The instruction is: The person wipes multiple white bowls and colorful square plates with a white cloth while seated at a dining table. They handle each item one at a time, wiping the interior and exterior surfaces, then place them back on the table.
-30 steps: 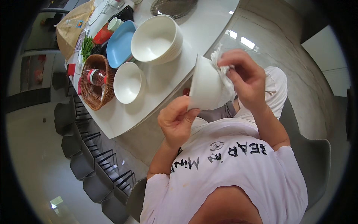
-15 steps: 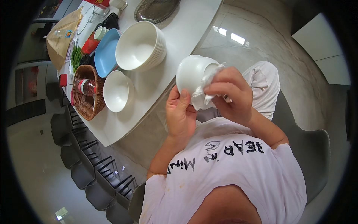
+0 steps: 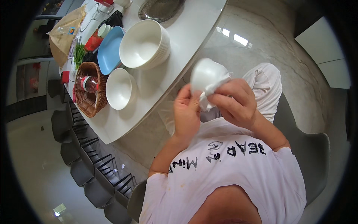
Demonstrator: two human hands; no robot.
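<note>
Over my lap, past the table's edge, my left hand (image 3: pixel 187 114) pinches the rim of a white bowl (image 3: pixel 209 72) between thumb and fingers. The bowl is tilted, its smooth outer side showing. My right hand (image 3: pixel 238 102) is closed on a crumpled white wiping cloth or tissue (image 3: pixel 205 99), pressed against the bowl; which of the two I cannot tell. Some fingertips are hidden behind the cloth and bowl. On the table to the left stand a nested stack of white bowls (image 3: pixel 140 44) and a single white bowl (image 3: pixel 120 89).
On the white table (image 3: pixel 151 91) are a wicker basket (image 3: pixel 85 102) with a plastic bottle (image 3: pixel 88 84), a blue tray (image 3: pixel 110 52), green vegetables (image 3: pixel 79 56) and a dark glassy platter (image 3: pixel 158 9). Grey chairs (image 3: pixel 99 190) line the lower left; I sit on another grey chair (image 3: pixel 304 156).
The held bowl has turned and moved slightly right, so its foot ring no longer shows. My right hand has shifted with the white cloth. The things on the table stay in place.
</note>
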